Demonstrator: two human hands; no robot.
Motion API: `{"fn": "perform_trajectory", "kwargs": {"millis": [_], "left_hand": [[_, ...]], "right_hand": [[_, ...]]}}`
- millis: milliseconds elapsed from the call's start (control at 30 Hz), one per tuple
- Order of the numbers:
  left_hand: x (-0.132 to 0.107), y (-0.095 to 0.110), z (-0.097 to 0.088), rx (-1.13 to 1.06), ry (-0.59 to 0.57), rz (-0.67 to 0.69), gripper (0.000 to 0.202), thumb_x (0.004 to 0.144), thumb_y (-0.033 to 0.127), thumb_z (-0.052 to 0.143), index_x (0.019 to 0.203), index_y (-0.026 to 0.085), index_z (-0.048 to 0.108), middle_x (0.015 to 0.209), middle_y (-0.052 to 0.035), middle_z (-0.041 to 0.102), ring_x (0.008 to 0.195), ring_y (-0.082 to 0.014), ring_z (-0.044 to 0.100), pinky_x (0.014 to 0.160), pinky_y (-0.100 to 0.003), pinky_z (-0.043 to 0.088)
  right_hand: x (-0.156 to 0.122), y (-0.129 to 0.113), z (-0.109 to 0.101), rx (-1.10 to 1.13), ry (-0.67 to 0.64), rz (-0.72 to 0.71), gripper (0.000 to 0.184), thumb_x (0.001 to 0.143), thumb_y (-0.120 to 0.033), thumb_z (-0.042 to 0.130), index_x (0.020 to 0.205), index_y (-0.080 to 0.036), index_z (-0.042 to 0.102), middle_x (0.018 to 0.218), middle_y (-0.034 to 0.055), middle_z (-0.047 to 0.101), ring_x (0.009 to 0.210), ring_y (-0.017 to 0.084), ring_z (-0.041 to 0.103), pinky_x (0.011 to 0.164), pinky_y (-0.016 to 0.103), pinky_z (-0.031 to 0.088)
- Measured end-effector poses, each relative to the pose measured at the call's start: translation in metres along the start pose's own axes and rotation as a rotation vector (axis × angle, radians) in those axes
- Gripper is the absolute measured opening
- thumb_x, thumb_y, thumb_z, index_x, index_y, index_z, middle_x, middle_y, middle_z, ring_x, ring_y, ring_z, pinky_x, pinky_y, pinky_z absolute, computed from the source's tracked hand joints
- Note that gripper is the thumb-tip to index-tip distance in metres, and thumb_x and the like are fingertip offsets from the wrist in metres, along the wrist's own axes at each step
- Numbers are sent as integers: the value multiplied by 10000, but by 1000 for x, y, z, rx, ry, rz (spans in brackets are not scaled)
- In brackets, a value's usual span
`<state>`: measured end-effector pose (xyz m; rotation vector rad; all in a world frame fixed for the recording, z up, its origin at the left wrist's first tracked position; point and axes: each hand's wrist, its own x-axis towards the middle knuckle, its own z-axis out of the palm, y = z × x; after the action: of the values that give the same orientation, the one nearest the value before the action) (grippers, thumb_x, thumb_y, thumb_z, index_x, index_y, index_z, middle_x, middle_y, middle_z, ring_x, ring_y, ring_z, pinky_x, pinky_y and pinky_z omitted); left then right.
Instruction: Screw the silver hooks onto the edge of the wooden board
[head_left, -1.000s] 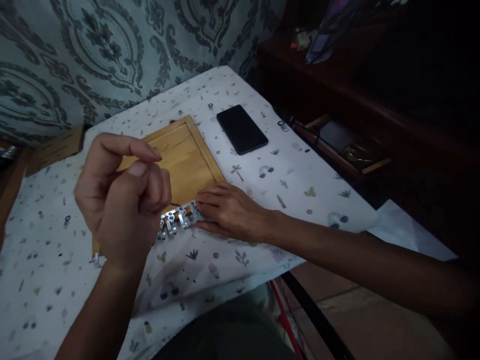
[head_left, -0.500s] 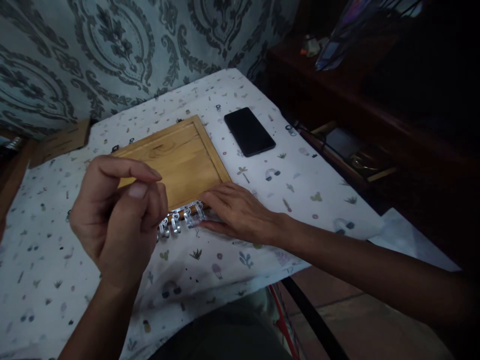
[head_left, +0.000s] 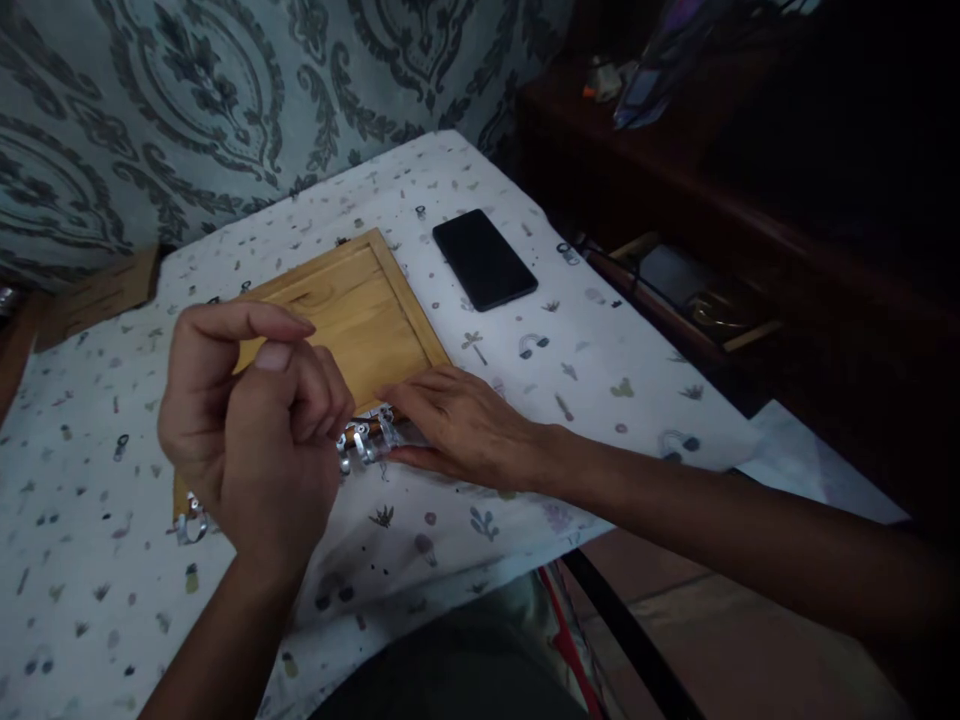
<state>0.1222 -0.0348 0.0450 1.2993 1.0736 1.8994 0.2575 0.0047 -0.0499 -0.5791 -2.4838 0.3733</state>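
Note:
A framed wooden board (head_left: 360, 330) lies on the table, with several curved silver metal hooks (head_left: 364, 443) along its near edge. My right hand (head_left: 457, 425) grips the board's near right corner. Its fingers rest on the edge, and its thumb sits low beside the last hook. My left hand (head_left: 259, 410) is raised in front of the board's left part and hides it. The fingers of this hand are curled in, with the index finger bent above the thumb. Whether anything small is inside them is hidden. Another hook (head_left: 192, 524) shows at the board's near left corner.
A black phone (head_left: 485, 260) lies right of the board on the patterned tablecloth (head_left: 585, 400). A piece of cardboard (head_left: 101, 298) lies at the far left, by the wallpapered wall (head_left: 225, 90). Dark furniture (head_left: 630, 190) with an open drawer stands to the right.
The view has shifted a little, so the table and phone appear further left. My left hand has moved slightly right relative to the board, uncovering a hook at the left. My right hand stays put.

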Motion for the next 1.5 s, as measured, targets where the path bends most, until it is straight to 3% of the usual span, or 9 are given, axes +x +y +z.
{"fn": "perform_trajectory", "kwargs": {"millis": [633,933,1167,1300,1500], "left_hand": [[-2,-9,6,26,16,-7,221,828,-6,528,791,181,641,465,83,348,379,-67,255,398,-248,242],[-2,-11,3,52,-66,12,179,879,63,571,809,196,666,473,72,360,387,-78,236,394,-246,242],[-3,-8,-4,262,-122,-16,80,890,298,699,918,224,708,590,7,493,550,-158,468,521,-333,390],[-1,-6,1,147,-75,-103,74,874,201,686,945,216,698,601,17,462,582,-144,434,574,-315,424],[8,-5,2,-53,-124,-221,185,751,71,677,878,204,684,537,48,345,483,-93,287,452,-247,259]], "right_hand": [[3,-3,-5,-16,-80,41,484,972,-419,671,1280,-79,518,1029,132,730,987,271,676,873,405,505],[4,-1,-2,-5,-86,32,440,992,-435,639,1260,-105,523,1019,111,728,988,263,669,881,396,498],[4,-1,-3,1,-115,33,487,995,-430,630,1301,-72,505,1069,135,729,1010,282,659,896,423,495],[4,-2,-3,-5,-131,50,515,991,-416,642,1329,-61,484,1073,146,731,1039,290,659,893,420,489],[4,-1,0,-16,-108,35,488,1001,-439,619,1307,-78,498,1049,156,736,999,284,666,882,424,477]]}}
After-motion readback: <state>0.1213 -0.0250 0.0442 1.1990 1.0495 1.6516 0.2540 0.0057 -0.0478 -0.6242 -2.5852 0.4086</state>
